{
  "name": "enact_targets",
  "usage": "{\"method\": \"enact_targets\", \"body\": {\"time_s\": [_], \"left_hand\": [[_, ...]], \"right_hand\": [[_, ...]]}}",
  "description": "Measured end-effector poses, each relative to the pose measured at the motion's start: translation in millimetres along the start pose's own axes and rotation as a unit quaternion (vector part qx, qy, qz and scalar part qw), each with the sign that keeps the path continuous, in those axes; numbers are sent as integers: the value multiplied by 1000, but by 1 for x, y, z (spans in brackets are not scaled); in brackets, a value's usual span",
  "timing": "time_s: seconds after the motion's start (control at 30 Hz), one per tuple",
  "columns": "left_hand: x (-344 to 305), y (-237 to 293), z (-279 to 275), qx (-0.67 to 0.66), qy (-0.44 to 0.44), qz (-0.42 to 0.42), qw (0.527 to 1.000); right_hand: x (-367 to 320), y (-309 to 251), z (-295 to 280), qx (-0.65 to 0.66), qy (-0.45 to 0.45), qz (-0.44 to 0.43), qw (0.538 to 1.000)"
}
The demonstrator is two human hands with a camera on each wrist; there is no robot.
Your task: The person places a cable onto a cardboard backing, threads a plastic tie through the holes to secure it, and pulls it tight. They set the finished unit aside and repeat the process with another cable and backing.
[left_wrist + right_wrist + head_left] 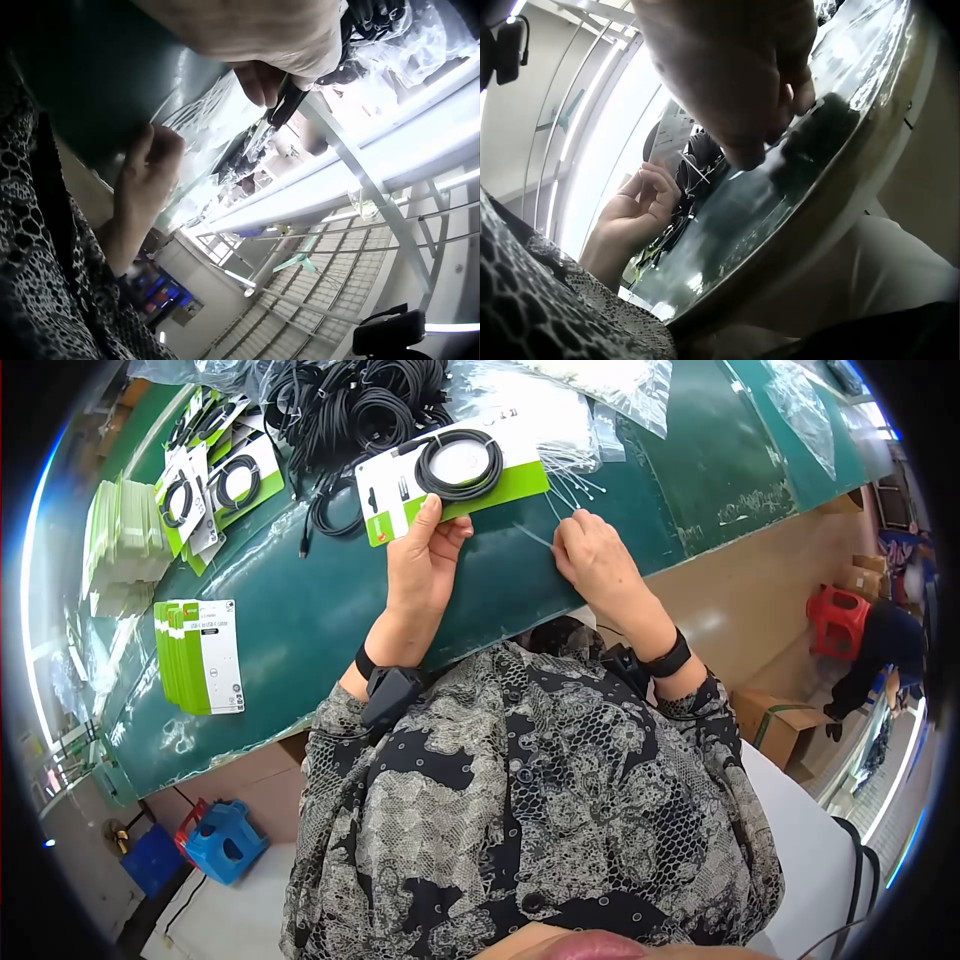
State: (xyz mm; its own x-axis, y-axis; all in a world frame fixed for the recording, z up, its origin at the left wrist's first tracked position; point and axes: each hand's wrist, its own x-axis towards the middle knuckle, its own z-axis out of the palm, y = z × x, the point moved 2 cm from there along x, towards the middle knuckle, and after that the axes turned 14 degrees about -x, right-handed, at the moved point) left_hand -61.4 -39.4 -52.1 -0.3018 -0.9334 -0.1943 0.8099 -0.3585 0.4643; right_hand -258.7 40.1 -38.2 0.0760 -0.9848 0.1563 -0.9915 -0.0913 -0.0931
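Note:
My left hand grips the lower edge of a white and green card with a coiled black cable on it, tilted up off the green table. My right hand lies on the table to the right, fingers curled, pinching the end of a thin white tie. More loose white ties lie just beyond it. The right wrist view shows the left hand holding the card. In the left wrist view the right hand rests at the table edge.
A pile of black cables lies at the back. Carded cables and stacks of cards sit at the left, another card stack near the front edge. Clear plastic bags lie at the back right. A blue stool stands below.

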Motion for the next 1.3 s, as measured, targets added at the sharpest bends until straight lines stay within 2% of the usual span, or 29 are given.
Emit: {"method": "enact_targets", "body": {"time_s": [0.1, 0.13, 0.23, 0.27, 0.37, 0.4, 0.5, 0.63, 1.3], "left_hand": [[4, 1, 10, -86, -7, -44, 995], [4, 2, 12, -87, -3, -41, 995], [4, 4, 18, -181, 7, -99, 979], [4, 6, 21, -182, 10, -95, 979], [3, 9, 28, -269, 36, -131, 953], [2, 10, 30, -270, 38, -128, 953], [-5, 12, 36, -331, 50, -187, 924], [-10, 10, 41, -313, 8, -181, 932], [-16, 9, 38, -334, 12, -181, 925]], "right_hand": [[4, -3, -12, 120, 44, -96, 987], [5, -6, -14, 121, 41, -99, 987], [11, -13, -20, 318, 67, 5, 946], [15, -15, -21, 319, 64, 2, 946], [26, -19, -27, 323, 132, 41, 936], [29, -21, -29, 325, 130, 38, 936], [35, -27, -33, 357, 137, 95, 919], [40, -34, -35, 355, 143, 80, 921], [37, -45, -33, 382, 134, 69, 912]]}}
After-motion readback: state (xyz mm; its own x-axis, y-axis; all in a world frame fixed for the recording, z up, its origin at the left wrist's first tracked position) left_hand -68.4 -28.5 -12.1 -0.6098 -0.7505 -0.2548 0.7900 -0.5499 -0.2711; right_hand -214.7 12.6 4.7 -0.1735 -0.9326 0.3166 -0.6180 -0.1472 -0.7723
